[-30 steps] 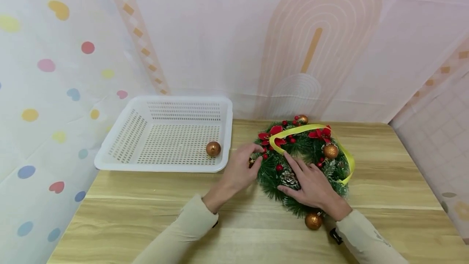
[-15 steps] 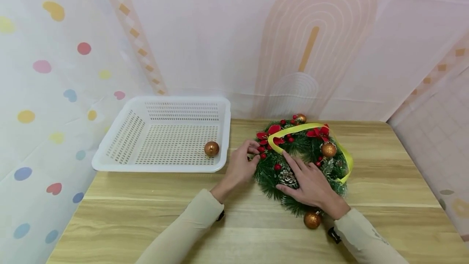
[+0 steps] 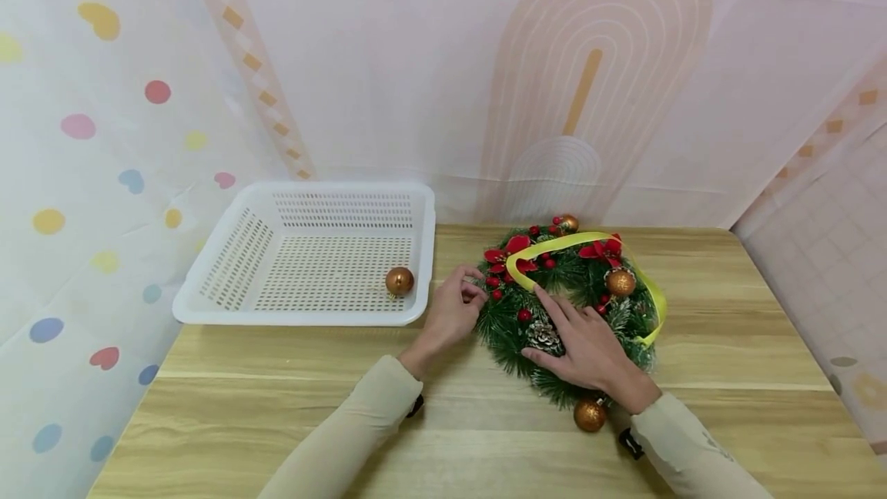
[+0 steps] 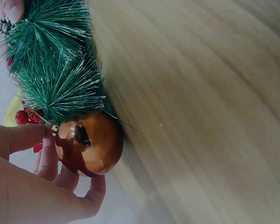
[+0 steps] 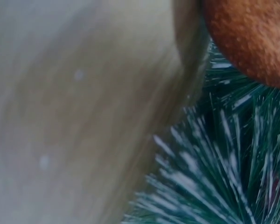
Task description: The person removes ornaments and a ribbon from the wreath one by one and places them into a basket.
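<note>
Your left hand (image 3: 453, 310) is at the left edge of the wreath (image 3: 509, 337). Its fingers (image 4: 47, 161) are closed down to a pinch on the string and gold cap of a shiny copper bauble (image 4: 95, 147), the other fingers curved beside it. Bauble sits right against the needles at the wreath's outer edge; can't tell if it's tied on. Your hand hides it in the head view.

Your right hand (image 3: 585, 345) lies over the wreath, fingers straight and spread, gripping nothing. Index tip is at the end of the yellow ribbon (image 3: 582, 239), thumb just beside the pinecone (image 3: 543, 337).

Wreath is flat on the worktop (image 3: 485, 449), right of centre, with red flowers (image 3: 511, 254) and red berries (image 3: 524, 315). Glittery bauble (image 3: 590, 415) at its near edge, by your right wrist; another ball (image 3: 620, 282) on its right side, one more (image 3: 568, 223) at the far edge.

White basket (image 3: 298, 319) stands left of the wreath, apart from it, a single copper ball (image 3: 399, 281) in its near right corner. Patterned cloth (image 3: 388, 83) hangs behind.
</note>
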`<control>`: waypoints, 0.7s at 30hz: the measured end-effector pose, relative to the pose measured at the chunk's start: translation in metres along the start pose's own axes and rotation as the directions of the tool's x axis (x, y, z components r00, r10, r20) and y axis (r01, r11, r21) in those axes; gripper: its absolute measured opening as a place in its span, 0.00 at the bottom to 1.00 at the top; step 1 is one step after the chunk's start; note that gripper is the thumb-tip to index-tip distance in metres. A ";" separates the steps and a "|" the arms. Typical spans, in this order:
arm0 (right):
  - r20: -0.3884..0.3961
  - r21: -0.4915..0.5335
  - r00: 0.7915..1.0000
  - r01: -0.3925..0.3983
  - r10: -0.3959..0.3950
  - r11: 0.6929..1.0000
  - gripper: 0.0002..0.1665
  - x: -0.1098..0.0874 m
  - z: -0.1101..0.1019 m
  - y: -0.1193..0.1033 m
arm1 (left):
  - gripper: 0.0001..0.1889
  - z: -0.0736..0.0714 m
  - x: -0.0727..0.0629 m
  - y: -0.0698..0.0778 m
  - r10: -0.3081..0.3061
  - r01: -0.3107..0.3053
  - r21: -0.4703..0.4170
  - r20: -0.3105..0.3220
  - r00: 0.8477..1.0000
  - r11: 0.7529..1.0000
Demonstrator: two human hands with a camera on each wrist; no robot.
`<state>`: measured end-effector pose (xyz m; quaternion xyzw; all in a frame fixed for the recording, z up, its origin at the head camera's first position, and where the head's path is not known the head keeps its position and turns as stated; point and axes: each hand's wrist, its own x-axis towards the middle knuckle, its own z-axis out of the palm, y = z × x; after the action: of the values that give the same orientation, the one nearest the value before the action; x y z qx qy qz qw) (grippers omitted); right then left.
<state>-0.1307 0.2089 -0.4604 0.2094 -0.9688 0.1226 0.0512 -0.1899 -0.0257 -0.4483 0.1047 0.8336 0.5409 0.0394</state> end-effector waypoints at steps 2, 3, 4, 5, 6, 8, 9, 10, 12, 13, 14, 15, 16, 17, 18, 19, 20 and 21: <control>0.002 0.001 1.000 -0.002 0.002 1.000 0.57 0.000 0.000 0.000 | 0.14 0.000 0.000 0.000 -0.001 0.001 -0.015 -0.003 1.000 1.000; 0.002 -0.001 1.000 -0.003 0.003 1.000 0.57 0.000 0.000 0.000 | 0.14 -0.001 0.000 -0.001 0.001 -0.001 -0.018 -0.005 1.000 1.000; 0.003 -0.001 1.000 -0.003 0.003 1.000 0.57 0.000 -0.001 0.000 | 0.13 -0.001 0.000 -0.001 0.000 0.000 -0.022 -0.007 1.000 1.000; 0.003 -0.002 1.000 -0.003 0.003 1.000 0.57 0.000 -0.001 0.000 | 0.13 -0.001 -0.001 -0.001 -0.005 0.004 -0.027 -0.009 1.000 1.000; 0.004 -0.002 1.000 -0.003 0.003 1.000 0.56 0.000 -0.001 -0.001 | 0.13 -0.001 -0.001 -0.001 -0.014 0.013 -0.031 -0.010 1.000 0.999; 0.005 -0.002 1.000 -0.004 0.004 1.000 0.56 0.000 -0.001 -0.001 | 0.13 -0.001 -0.001 0.000 -0.022 0.022 -0.036 -0.011 1.000 0.999; 0.006 -0.002 1.000 -0.006 0.006 1.000 0.56 0.000 -0.002 -0.001 | 0.13 -0.001 -0.001 0.000 -0.030 0.029 -0.036 -0.012 0.999 0.999; 0.007 -0.002 1.000 -0.006 0.006 1.000 0.56 0.000 -0.002 -0.001 | 0.13 -0.001 -0.001 0.000 -0.036 0.035 -0.036 -0.012 0.999 0.999; 0.007 0.000 1.000 -0.008 0.008 1.000 0.56 -0.001 -0.002 -0.001 | 0.13 -0.001 -0.001 0.000 -0.036 0.036 -0.039 -0.012 0.999 0.999; 0.007 0.000 1.000 -0.008 0.008 1.000 0.56 -0.001 -0.003 -0.001 | 0.12 -0.001 -0.001 0.001 -0.034 0.034 -0.043 -0.012 0.999 0.999; 0.006 0.000 1.000 -0.008 0.008 1.000 0.56 -0.001 -0.003 -0.001 | 0.12 -0.001 -0.001 0.001 -0.037 0.036 -0.047 -0.013 0.999 0.998; 0.006 0.000 1.000 -0.009 0.009 1.000 0.56 -0.001 -0.003 -0.001 | 0.12 -0.001 -0.001 0.002 -0.036 0.035 -0.055 -0.012 0.999 0.998; 0.006 0.000 1.000 -0.008 0.008 1.000 0.56 -0.001 -0.003 -0.001 | 0.12 0.000 -0.001 0.002 -0.032 0.031 -0.064 -0.012 0.999 0.997; 0.007 0.000 1.000 -0.008 0.008 1.000 0.56 -0.001 -0.003 -0.001 | 0.11 0.000 -0.001 0.002 -0.031 0.030 -0.075 -0.012 0.999 0.997; 0.008 -0.001 1.000 -0.009 0.009 1.000 0.56 0.000 -0.003 -0.002 | 0.11 0.000 -0.002 0.003 -0.030 0.029 -0.083 -0.013 0.999 0.996; 0.009 -0.001 1.000 -0.009 0.009 1.000 0.56 0.000 -0.003 -0.002 | 0.11 0.000 -0.002 0.003 -0.029 0.028 -0.090 -0.013 0.999 0.996; 0.010 -0.002 1.000 -0.010 0.010 1.000 0.56 0.000 -0.003 -0.002 | 0.11 0.000 -0.002 0.003 -0.029 0.028 -0.100 -0.010 1.000 0.995; 0.011 -0.001 1.000 -0.010 0.010 1.000 0.56 0.000 -0.003 -0.002 | 0.11 0.001 -0.002 0.003 -0.024 0.023 -0.108 -0.009 1.000 0.994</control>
<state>-0.1297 0.2081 -0.4575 0.2052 -0.9701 0.1211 0.0456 -0.1873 -0.0240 -0.4456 0.0898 0.8046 0.5850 0.0472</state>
